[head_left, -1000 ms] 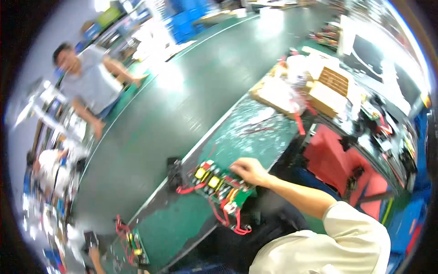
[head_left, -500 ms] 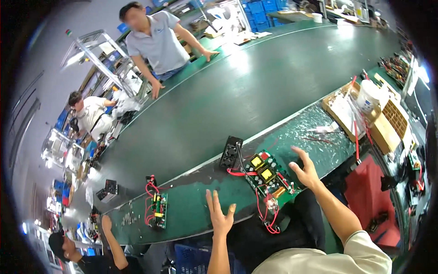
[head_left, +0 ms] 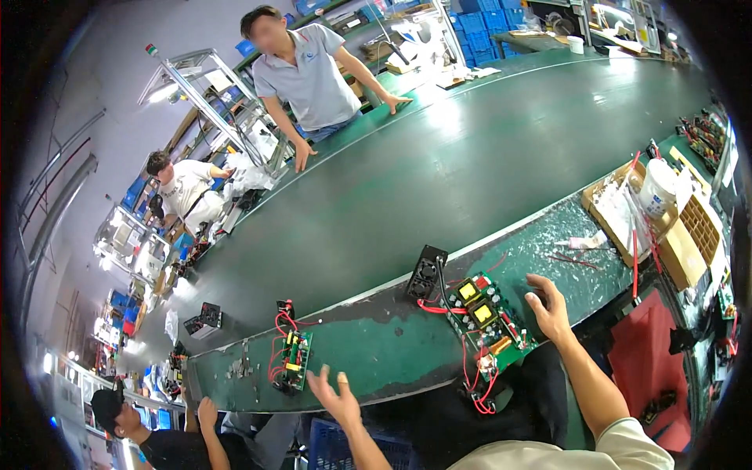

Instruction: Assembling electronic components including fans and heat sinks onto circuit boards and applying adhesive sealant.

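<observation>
My left hand (head_left: pixel 337 399) is open and holds nothing, its fingers spread at the bench's front edge. Just left of its fingertips lies a small green circuit board (head_left: pixel 294 360) with red wires. My right hand (head_left: pixel 550 307) hovers open and bare beside the right side of a larger green circuit board (head_left: pixel 500 335), without a visible grip on it. That board carries yellow transformers (head_left: pixel 482 314) and several components, and red wires (head_left: pixel 484 401) hang over its near edge toward my lap. A black fan housing (head_left: pixel 427 272) stands behind it, next to its cables.
Behind the green bench (head_left: pixel 376 345) runs a wide dark belt (head_left: pixel 368 200). To the right are a cardboard tray (head_left: pixel 605 205), a white tub (head_left: pixel 658 188) and a glue tube (head_left: pixel 586 242). A co-worker (head_left: pixel 309 74) leans on the far side; another person (head_left: pixel 168 435) sits left.
My left hand has moved left toward the small circuit board. My right hand remains beside the larger board. The whole view has shifted, so the bench appears farther right and lower.
</observation>
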A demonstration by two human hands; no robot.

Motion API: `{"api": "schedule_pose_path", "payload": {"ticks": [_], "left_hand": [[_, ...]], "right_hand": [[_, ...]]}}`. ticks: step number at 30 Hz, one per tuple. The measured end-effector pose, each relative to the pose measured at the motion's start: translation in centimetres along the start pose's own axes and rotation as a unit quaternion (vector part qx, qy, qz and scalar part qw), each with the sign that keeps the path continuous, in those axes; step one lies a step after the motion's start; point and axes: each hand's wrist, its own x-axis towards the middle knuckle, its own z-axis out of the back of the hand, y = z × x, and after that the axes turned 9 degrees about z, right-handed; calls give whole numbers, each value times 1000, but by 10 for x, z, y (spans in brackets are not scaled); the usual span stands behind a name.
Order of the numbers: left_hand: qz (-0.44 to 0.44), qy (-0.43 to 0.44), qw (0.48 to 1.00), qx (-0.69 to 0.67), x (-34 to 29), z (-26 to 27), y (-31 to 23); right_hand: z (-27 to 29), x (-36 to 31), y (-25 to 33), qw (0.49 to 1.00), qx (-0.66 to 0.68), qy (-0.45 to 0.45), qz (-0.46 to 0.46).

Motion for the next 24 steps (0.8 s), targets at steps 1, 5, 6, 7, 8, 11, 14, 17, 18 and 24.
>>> {"api": "schedule_pose_path", "payload": {"ticks": [1, 5, 6, 7, 8, 11, 14, 17, 18, 24], "left_hand": [[40, -2, 999, -24, -9, -5, 1], [95, -12, 994, -56, -28, -23, 4], [87, -16, 995, -56, -31, -26, 3], [92, -7, 994, -60, -31, -28, 2], [94, -7, 994, -61, -33, -29, 2], [74, -11, 996, -41, -37, -33, 5], [74, -32, 995, -65, -42, -36, 8], [74, -43, 992, -89, -50, -37, 8], [66, -44, 993, -88, -52, -37, 8], [81, -25, 991, -101, -55, -47, -4]], "right_hand": [[-1, -2, 0, 999, 25, 1, -20], [-4, -1, 3, 998, 50, -9, -26], [-4, 0, 2, 998, 50, -8, -30], [-3, 1, 1, 998, 50, -7, -34], [-3, 1, 0, 998, 49, -5, -34], [-4, 2, -2, 999, 47, -1, -21], [-5, 2, 2, 999, 45, 1, -26], [-3, -2, 6, 999, 16, 10, -30], [-2, -3, 6, 1000, 11, -2, -19], [0, -6, -12, 999, -30, 7, -9]]}}
